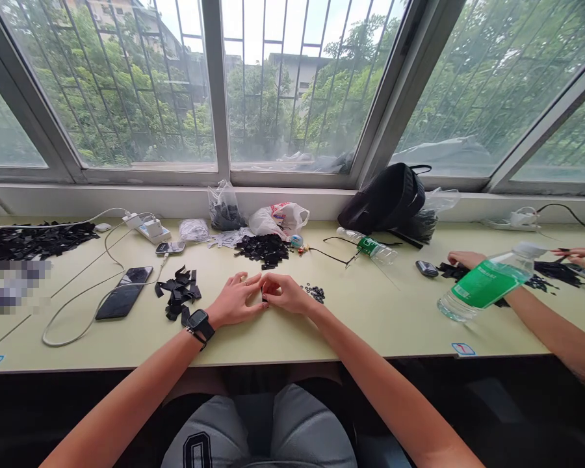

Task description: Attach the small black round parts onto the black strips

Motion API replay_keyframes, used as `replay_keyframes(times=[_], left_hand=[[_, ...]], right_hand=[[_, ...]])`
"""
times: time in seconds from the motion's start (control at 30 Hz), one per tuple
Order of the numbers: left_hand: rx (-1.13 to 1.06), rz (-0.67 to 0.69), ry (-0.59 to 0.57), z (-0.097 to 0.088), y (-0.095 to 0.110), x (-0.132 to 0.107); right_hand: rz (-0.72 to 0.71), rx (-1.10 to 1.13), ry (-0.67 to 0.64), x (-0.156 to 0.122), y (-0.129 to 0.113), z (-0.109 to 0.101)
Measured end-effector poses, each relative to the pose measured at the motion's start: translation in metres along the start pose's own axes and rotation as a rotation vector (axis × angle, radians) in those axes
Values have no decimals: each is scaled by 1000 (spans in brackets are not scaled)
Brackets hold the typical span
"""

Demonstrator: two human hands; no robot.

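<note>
In front of me, a long run of metal-framed windows (214,97) fills the far wall, with the panes on the right angling toward me. Beyond the glass stand thin vertical security bars (262,84), then leafy green trees (127,110) and a pale concrete building (297,75). Bright, white daylight comes through. A white windowsill (292,198) runs beneath the panes, and my long pale-green desk (283,344) meets it, its near edge dropping into darkness below.

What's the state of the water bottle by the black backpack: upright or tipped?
Tipped: the plastic water bottle lies on its side on the table, its length along the tabletop.
</note>
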State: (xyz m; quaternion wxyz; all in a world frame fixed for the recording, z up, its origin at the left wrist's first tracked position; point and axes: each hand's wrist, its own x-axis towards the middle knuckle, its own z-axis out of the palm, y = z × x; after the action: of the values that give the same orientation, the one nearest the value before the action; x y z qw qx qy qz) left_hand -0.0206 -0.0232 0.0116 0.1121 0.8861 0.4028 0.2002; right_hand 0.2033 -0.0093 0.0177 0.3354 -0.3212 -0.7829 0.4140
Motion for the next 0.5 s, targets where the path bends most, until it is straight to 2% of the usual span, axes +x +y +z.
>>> replay_keyframes(times=[0.27,0.5], left_hand=[[31,13,2,1,-1,0],[10,16,28,2,-2,1]], right_hand=[[-68,-66,57,3,8,-8],[-43,58,39,4,13,-7]])
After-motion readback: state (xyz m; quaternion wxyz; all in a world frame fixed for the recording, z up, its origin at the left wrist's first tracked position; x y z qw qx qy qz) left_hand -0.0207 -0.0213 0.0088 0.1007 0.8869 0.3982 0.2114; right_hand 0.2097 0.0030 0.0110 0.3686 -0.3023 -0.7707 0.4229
